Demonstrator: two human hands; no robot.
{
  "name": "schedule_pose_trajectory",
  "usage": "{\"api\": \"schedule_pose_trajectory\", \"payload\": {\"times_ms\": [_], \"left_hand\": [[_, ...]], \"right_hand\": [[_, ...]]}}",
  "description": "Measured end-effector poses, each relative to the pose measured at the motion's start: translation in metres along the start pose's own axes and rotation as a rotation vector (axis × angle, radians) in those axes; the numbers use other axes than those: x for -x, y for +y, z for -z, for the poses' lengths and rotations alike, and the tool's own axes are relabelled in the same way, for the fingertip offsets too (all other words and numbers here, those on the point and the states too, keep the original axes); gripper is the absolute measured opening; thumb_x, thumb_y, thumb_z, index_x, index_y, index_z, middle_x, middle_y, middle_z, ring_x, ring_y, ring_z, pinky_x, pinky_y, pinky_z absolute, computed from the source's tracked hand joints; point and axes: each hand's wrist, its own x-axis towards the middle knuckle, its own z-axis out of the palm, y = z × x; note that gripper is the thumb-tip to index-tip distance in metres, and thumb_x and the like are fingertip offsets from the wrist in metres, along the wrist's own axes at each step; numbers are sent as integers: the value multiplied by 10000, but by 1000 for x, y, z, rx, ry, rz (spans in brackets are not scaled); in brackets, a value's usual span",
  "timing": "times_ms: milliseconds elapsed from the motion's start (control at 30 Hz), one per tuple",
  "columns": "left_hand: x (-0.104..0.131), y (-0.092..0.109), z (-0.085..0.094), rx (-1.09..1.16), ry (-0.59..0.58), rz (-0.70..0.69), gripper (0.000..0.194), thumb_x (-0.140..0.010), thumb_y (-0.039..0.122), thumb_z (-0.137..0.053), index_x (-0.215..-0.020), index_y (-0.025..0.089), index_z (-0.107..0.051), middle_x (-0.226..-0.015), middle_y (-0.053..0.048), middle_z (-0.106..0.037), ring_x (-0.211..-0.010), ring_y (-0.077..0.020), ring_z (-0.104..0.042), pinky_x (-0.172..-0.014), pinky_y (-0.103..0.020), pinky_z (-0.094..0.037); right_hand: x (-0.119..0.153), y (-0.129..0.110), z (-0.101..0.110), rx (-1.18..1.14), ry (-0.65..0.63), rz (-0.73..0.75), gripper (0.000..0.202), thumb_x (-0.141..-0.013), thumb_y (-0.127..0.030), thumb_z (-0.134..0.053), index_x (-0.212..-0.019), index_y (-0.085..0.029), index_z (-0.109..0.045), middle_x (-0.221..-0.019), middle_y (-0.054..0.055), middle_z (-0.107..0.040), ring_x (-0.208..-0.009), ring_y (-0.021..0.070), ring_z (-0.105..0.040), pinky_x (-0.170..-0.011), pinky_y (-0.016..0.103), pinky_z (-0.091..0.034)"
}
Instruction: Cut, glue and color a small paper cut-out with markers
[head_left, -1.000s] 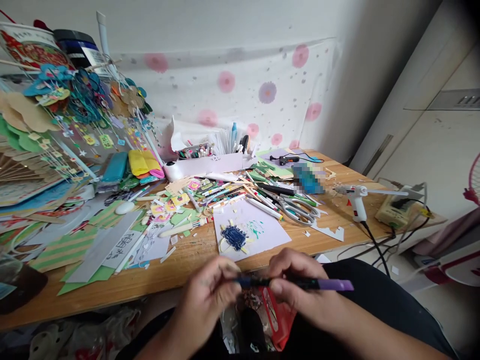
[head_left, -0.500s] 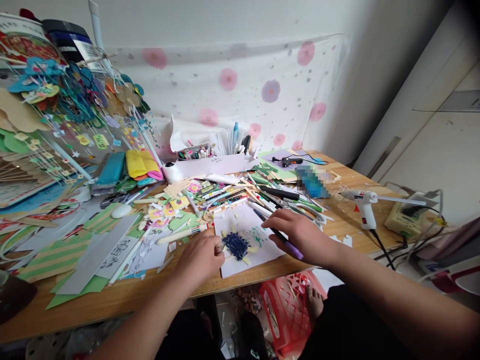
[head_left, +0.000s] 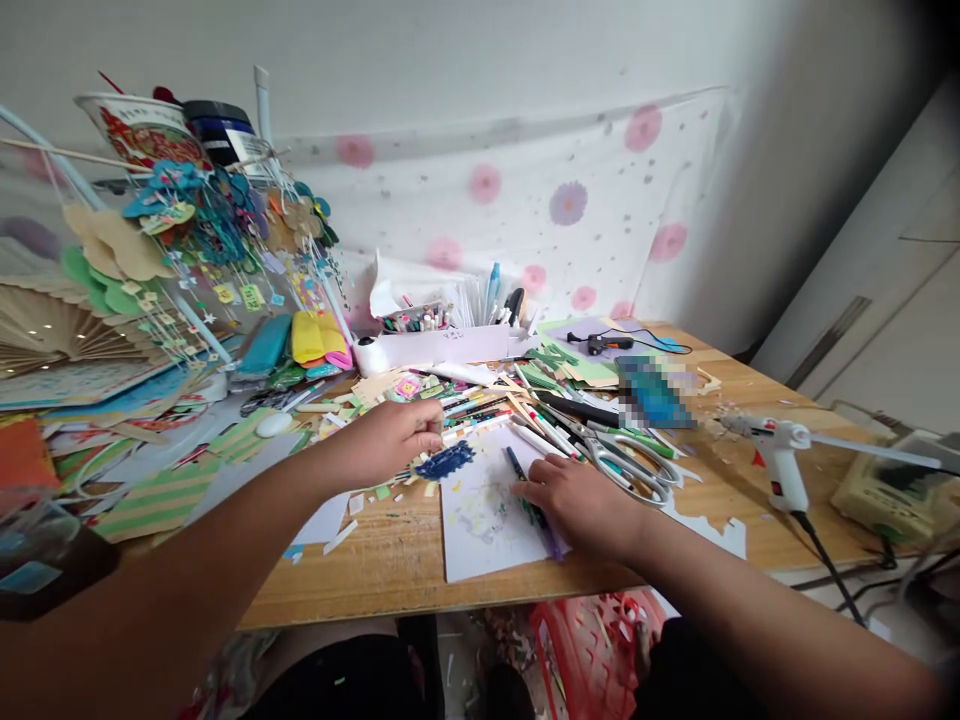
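My left hand (head_left: 401,440) is closed in a pinch at the edge of a small dark blue painted cutout (head_left: 448,460). The piece looks tilted, just above the far left corner of a white sheet (head_left: 472,545). That sheet bears green, yellow and grey smudges. Over its right side, the fingers of my right hand (head_left: 577,500) are bent over a slim pen with a dark blue front end (head_left: 513,460) and a purple rear end (head_left: 556,546). My fingers hide the pen's middle. Large grey-handled scissors (head_left: 637,475) lie just beyond my right hand.
Pens and paper scraps crowd the table (head_left: 352,565). A white glue gun (head_left: 784,460) with a cord stands at right, near a power strip (head_left: 892,490). Behind is a white box of pens (head_left: 450,345). Paper mobiles (head_left: 217,230) hang at left; a red basket (head_left: 585,650) sits below.
My left hand has raised the dark blue cutout from the white sheet and moved it away and left. My right hand has lowered with the pen onto the sheet. The camera view has shifted.
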Motion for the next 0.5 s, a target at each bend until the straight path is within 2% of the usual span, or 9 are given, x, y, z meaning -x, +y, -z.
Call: {"api": "schedule_pose_trajectory", "payload": {"times_ms": [100,233,333,400,467,500], "left_hand": [[-3,7,13,107,-74,-4,138,-828,349,-503,-758,231,-519,-789,19,-670,-788,-194,-618,-681,-270,-412],[-5,17,20,271,-191,-22,148,-803,363,-518,-728,236,-511,-804,14,-705,-820,-196,-662,-721,-284,-468],[-9,21,18,389,-302,-30,150,-778,369,-552,-713,242,-506,-750,12,-700,-788,-205,-677,-696,-296,-489],[-13,22,14,454,-373,-34,162,-759,367,-582,-699,243,-498,-724,11,-698,-758,-208,-679,-669,-299,-494],[-18,22,9,500,-408,-33,179,-748,364,-608,-693,240,-491,-714,8,-701,-722,-200,-671,-629,-288,-483],[-21,22,7,517,-416,-31,186,-745,364,-620,-695,238,-493,-711,5,-703,-703,-194,-664,-606,-279,-473]], "right_hand": [[-5,-1,4,-130,110,-40,418,-823,-23,-518,-1200,-155,-642,-1066,139,-661,-1000,257,-627,-885,396,-520],[-8,-5,13,-689,342,-171,377,-871,-215,-584,-1246,-182,-573,-1221,138,-611,-1008,229,-630,-867,408,-536],[-10,-11,13,-1032,338,-188,538,-811,-287,-676,-1316,-224,-500,-1332,133,-541,-1131,242,-578,-933,431,-497],[-13,-15,10,-1278,325,-203,663,-722,-247,-749,-1326,-241,-475,-1258,110,-573,-1066,221,-598,-901,401,-496],[-17,-20,6,-1438,333,-247,708,-641,-194,-785,-1283,-243,-490,-1002,34,-629,-842,163,-622,-771,331,-504],[-18,-22,4,-1485,342,-277,694,-617,-175,-785,-1249,-237,-505,-871,-11,-613,-735,135,-600,-705,298,-489]]}}
